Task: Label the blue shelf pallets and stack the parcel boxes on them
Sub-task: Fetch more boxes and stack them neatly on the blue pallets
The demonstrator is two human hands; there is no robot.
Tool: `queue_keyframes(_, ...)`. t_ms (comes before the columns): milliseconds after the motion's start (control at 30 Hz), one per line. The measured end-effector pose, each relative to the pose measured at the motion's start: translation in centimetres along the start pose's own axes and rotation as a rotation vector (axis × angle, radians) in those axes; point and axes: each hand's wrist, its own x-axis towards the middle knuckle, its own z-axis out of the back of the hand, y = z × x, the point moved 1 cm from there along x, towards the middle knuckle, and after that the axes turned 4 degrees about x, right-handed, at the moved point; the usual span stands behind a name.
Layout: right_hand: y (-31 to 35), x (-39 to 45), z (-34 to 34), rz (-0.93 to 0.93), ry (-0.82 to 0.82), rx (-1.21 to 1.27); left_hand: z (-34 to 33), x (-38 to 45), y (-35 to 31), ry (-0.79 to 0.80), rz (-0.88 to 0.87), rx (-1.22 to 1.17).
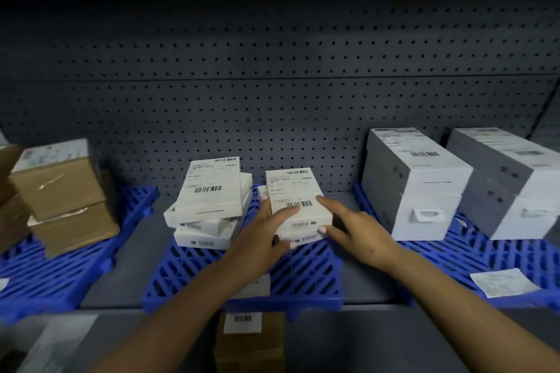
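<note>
Three blue slatted pallets lie on the grey shelf: left (45, 278), middle (303, 275), right (485, 254). On the middle pallet stand two short stacks of flat white parcel boxes, the left stack (209, 206) skewed. My left hand (260, 239) grips the front left of the right stack's top white box (295, 200), thumb across its top. My right hand (354, 227) touches that box's right side with straight fingers. A label (254, 285) lies on the middle pallet, partly under my left forearm. Another label (504, 281) sits on the right pallet's front.
Two brown cardboard boxes (63, 200) are stacked on the left pallet. Tall grey-white boxes (415, 188) stand stacked on the right pallet. A dark pegboard wall (272, 85) closes the shelf's back. Below the shelf edge stands a brown box with a barcode label (248, 339).
</note>
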Motion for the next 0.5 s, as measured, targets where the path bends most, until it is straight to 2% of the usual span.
queue_keyframes(200,0.1,-0.1,0.2,-0.028,-0.001,0.03,-0.6,1.1,0.8,-0.032,0.023,-0.09)
queue_keyframes(500,1.0,1.6,0.6,-0.05,0.035,-0.036,-1.2,2.4,2.2,-0.027,0.093,0.057)
